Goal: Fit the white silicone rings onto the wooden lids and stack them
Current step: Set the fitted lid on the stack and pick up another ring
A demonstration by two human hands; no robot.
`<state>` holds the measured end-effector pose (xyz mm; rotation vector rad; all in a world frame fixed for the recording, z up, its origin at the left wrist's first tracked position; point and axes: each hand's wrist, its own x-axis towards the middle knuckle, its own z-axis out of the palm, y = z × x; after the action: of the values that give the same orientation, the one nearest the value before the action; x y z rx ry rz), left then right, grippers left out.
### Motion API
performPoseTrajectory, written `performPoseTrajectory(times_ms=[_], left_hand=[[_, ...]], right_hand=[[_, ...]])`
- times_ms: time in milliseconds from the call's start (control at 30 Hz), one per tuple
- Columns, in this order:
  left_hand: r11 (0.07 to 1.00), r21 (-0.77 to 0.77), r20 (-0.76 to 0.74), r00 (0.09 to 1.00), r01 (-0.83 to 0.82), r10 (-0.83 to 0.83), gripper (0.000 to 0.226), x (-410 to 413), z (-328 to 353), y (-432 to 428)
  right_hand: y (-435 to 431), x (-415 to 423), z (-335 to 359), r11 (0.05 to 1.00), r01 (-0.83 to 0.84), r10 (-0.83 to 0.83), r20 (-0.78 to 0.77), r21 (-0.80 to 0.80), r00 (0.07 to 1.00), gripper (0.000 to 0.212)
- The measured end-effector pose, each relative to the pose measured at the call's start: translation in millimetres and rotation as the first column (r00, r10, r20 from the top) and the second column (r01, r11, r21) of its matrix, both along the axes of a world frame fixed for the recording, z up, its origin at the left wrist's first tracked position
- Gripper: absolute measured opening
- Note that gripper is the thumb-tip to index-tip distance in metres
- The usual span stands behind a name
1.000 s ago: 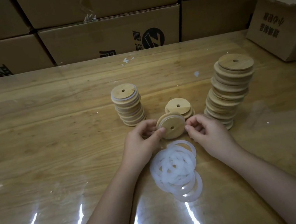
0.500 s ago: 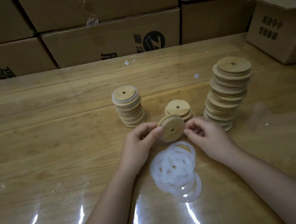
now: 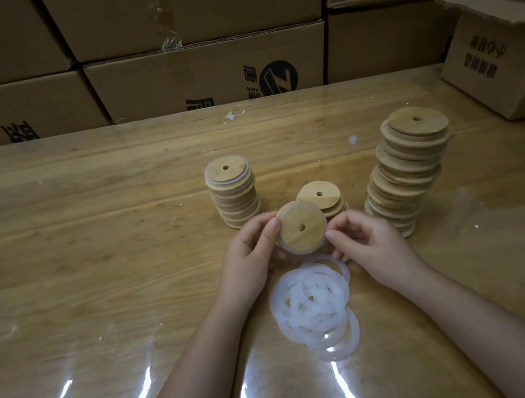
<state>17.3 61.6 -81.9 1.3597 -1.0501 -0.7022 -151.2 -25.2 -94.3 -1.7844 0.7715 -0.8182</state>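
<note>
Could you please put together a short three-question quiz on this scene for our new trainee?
1. True or false: the left hand and the right hand both hold one wooden lid.
2. The loose white rings lie: A) inside a carton; B) on the table, nearer the person than the held lid; C) around a wrist.
3. Fill in: the tallest lid stack stands on the person's ____ side.
Key: 1 true; 2 B; 3 right.
</note>
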Motion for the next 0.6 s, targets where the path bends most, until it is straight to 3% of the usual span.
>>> performPoseTrajectory(times_ms=[367, 600], left_hand=[[0.999, 0.029, -0.080, 0.996, -0.029, 0.031, 0.014, 2, 10, 8], [0.943, -0.103, -0.229, 0.931, -0.315, 0.286, 0.007, 33, 64, -7]], right_hand=[[2, 0, 2, 1.000, 0.003, -0.004, 0.049, 0.012, 0.999, 0.015], [2, -1, 3, 1.000, -0.005, 0.005, 0.019, 0.017, 1.000, 0.014]])
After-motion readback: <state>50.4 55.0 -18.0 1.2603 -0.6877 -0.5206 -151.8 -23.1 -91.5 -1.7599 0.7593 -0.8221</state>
